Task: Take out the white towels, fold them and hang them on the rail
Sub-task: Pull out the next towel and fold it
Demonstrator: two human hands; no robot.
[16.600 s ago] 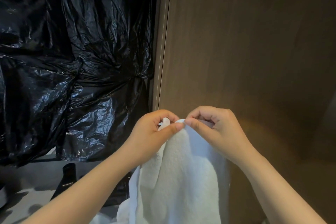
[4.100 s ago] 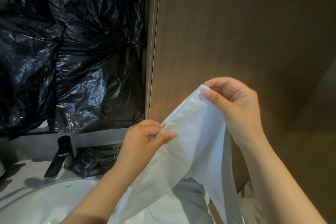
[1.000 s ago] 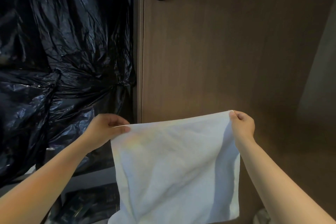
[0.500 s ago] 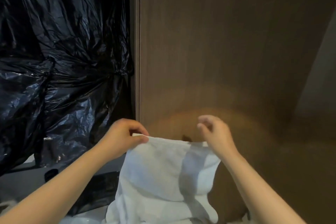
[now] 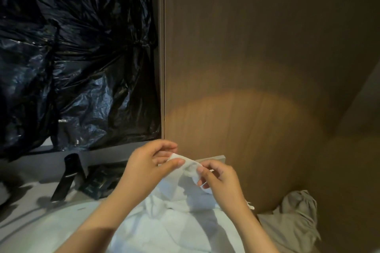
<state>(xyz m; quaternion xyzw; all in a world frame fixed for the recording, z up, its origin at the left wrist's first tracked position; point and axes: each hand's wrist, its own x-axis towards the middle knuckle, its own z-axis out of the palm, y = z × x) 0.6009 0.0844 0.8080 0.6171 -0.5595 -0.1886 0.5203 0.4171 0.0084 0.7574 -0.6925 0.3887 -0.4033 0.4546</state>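
Head view: pinching top edge of crumpled white cloth towel (image 5: 174, 222) w/ both hands, left hand (image 5: 150, 168) & right hand (image 5: 218, 181) close together, fingers (image 5: 174, 163) curled, gripping it. Rest bunched below hands, in front of brown wood-grain wall panel (image 5: 257, 47), right of black crinkled plastic sheet (image 5: 72, 57).

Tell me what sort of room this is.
Most likely a bathroom, perhaps a hotel's. A rounded white basin is at lower left, a black plastic toiletry tube and dark sachets sit by it, and a white terry towel is in front.
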